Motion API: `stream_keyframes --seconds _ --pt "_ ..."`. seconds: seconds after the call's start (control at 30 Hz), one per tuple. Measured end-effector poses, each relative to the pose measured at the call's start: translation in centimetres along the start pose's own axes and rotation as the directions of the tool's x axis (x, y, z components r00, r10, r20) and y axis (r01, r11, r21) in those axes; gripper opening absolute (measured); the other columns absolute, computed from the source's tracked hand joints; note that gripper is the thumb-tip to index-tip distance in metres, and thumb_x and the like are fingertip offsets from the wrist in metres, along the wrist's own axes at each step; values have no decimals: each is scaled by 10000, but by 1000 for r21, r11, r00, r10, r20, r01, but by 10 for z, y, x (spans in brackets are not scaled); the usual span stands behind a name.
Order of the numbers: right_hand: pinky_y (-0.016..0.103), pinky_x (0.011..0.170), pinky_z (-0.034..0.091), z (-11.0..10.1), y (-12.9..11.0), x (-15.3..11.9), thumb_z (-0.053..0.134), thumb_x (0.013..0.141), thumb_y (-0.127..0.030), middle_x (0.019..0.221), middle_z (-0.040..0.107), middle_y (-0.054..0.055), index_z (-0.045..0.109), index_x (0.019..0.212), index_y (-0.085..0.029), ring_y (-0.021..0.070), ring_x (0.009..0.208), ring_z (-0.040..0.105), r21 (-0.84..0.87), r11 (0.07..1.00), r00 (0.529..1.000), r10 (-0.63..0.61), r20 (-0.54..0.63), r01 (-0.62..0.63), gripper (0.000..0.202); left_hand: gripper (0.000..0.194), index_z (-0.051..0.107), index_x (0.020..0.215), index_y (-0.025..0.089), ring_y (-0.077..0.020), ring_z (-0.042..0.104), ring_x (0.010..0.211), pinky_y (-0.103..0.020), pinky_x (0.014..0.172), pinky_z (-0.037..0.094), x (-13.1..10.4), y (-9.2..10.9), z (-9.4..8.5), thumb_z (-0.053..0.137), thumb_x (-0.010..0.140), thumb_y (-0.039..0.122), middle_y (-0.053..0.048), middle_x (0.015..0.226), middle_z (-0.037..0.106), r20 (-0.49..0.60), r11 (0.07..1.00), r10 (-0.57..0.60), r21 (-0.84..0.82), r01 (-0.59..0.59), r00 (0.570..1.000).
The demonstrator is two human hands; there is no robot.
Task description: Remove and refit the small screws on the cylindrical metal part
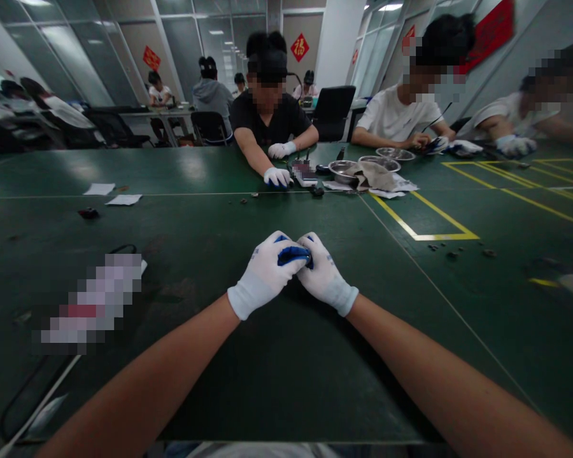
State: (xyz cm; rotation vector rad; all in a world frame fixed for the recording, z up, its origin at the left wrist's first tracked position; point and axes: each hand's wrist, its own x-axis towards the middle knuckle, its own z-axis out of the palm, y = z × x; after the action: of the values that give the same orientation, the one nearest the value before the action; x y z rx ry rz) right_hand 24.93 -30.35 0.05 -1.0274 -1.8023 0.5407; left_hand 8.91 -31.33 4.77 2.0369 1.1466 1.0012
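My left hand (273,267) and my right hand (322,270) meet above the middle of the green table (267,388). Both wear white knit gloves with blue-coated palms and fingers. The fingers of each are curled closed and press together around a small dark object (309,259). Only a sliver of it shows between the gloves, so its kind cannot be made out. Which hand bears more of its weight is hidden too.
A blurred-out strip-like item (95,302) with cables lies left. Across the table, a person in black (272,114) reaches towards a device (304,172). Metal bowls (342,170) and a cloth (375,175) stand beside it. Yellow tape (423,236) marks the right side.
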Motion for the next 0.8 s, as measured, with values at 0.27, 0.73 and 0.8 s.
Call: stream_keyframes --seconds 0.27,0.73,0.8 --pt "360 688 451 1 2 -1 564 744 -105 915 490 45 503 788 -239 220 818 522 -28 1000 1000 9 3 -9 154 38 735 864 183 -218 707 940 -395 890 592 0 9 0 736 900 195 -32 943 693 -8 992 -110 62 111 994" --pt "356 707 478 5 9 -2 551 712 -93 906 494 40 527 795 -244 218 819 532 -142 989 991 18 -132 -37 174 168 699 1044 181 -231 689 1020 -408 951 592 2 -5 15 740 882 199 -72 1087 684 -227 983 -76 146 111 971" --pt "364 715 484 5 13 -1 542 703 -92 900 509 39 542 806 -246 223 816 542 -150 985 976 49 -212 -82 185 243 697 1166 177 -237 680 1108 -417 1031 567 5 -18 16 647 930 155 -98 1186 690 -222 979 -21 191 64 975"
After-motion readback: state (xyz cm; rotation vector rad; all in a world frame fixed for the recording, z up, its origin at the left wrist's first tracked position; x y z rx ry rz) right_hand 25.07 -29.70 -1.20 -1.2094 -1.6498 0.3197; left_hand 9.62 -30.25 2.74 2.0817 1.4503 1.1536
